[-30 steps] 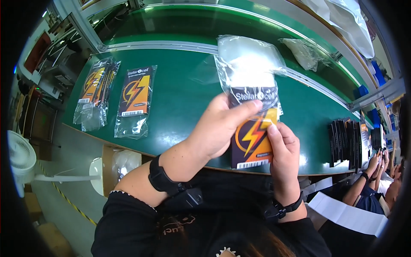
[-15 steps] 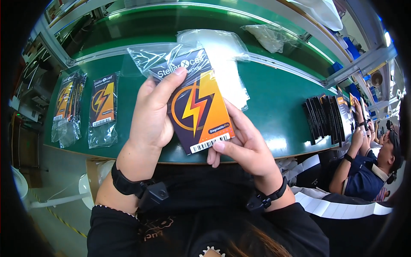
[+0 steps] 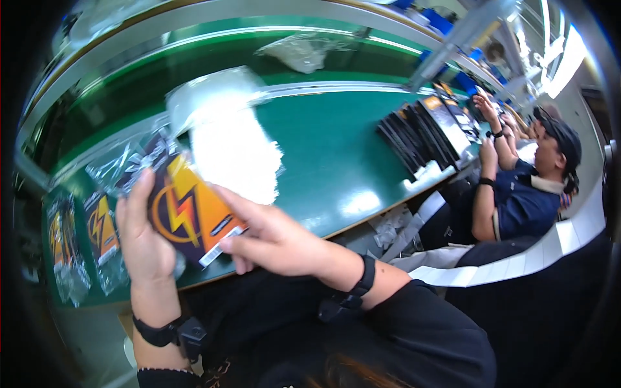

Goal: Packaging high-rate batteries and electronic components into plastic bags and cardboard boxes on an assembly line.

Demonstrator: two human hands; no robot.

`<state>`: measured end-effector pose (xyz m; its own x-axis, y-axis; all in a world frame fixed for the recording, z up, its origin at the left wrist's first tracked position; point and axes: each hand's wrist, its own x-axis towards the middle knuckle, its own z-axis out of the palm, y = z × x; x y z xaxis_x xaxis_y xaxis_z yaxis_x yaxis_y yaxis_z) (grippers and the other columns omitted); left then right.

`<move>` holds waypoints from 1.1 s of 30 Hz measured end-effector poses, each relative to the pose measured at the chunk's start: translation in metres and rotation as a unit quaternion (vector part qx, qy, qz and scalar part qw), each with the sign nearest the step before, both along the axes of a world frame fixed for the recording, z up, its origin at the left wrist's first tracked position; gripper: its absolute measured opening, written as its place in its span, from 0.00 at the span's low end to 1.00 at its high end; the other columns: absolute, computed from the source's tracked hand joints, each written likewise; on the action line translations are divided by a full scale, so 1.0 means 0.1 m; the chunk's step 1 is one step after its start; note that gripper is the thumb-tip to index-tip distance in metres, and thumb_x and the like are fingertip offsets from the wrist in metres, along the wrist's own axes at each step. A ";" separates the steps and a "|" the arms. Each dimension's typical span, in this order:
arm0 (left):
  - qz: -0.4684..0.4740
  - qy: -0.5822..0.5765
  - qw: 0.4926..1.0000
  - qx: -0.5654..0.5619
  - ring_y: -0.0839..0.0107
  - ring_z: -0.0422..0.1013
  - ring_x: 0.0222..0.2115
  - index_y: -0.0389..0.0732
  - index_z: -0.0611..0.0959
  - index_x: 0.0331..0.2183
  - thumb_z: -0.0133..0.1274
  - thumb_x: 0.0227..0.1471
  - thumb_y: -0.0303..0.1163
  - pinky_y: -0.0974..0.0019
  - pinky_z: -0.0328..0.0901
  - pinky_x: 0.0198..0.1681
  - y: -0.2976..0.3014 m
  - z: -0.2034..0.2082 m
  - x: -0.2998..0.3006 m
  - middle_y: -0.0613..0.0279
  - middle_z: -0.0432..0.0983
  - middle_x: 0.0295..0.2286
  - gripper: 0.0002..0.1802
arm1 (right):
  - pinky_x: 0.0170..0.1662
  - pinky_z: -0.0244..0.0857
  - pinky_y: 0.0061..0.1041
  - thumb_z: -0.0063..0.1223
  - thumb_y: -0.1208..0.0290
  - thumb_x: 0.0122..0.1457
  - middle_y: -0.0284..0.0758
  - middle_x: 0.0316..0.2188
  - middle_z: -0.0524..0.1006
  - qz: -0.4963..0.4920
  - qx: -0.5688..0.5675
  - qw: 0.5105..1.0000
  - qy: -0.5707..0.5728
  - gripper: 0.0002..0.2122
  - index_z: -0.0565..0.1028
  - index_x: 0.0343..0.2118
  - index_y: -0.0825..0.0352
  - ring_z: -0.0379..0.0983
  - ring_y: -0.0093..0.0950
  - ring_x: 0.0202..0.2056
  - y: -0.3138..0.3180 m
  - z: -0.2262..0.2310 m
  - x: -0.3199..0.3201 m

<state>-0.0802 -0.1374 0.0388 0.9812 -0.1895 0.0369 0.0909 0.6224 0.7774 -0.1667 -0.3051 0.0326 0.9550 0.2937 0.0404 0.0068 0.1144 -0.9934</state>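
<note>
A flat black-and-orange battery box point(image 3: 194, 213) with a lightning bolt is held tilted over the near left part of the table. My left hand point(image 3: 147, 239) grips its left side, thumb along the upper face. The fingers of my right hand point(image 3: 275, 239) pinch its lower right corner, near a white label. Clear plastic bag film point(image 3: 113, 165) sticks out past the box's upper end; how much of the box it covers I cannot tell. Left of my left hand lie a bagged box point(image 3: 101, 229) and a group of bagged boxes point(image 3: 61, 239).
A pile of clear bags point(image 3: 236, 155) lies on the green table point(image 3: 323, 152) beyond my hands. Dark boxes point(image 3: 420, 139) stand in a row at the right, near a seated co-worker point(image 3: 527, 181). A white folded strip point(image 3: 511, 262) curves below. A crumpled bag point(image 3: 299, 53) sits farther back.
The view has swung to the right, so the table and boxes appear farther left and tilted. Both hands keep their hold on the battery box.
</note>
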 end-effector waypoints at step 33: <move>0.255 -0.220 0.685 0.646 0.58 0.66 0.46 0.39 0.61 0.57 0.56 0.47 0.36 0.61 0.62 0.48 0.88 -0.25 0.21 0.50 0.63 0.48 0.38 | 0.27 0.63 0.32 0.51 0.79 0.50 0.39 0.23 0.69 0.001 -0.206 0.931 -0.302 0.12 0.72 0.39 0.69 0.69 0.38 0.24 -0.02 0.16 0.00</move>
<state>-0.0590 -0.0492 0.0135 0.8793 0.0202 0.4759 -0.3026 -0.7479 0.5908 -0.1667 -0.3068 0.0485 0.7943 0.4052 0.4527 0.5779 -0.2741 -0.7687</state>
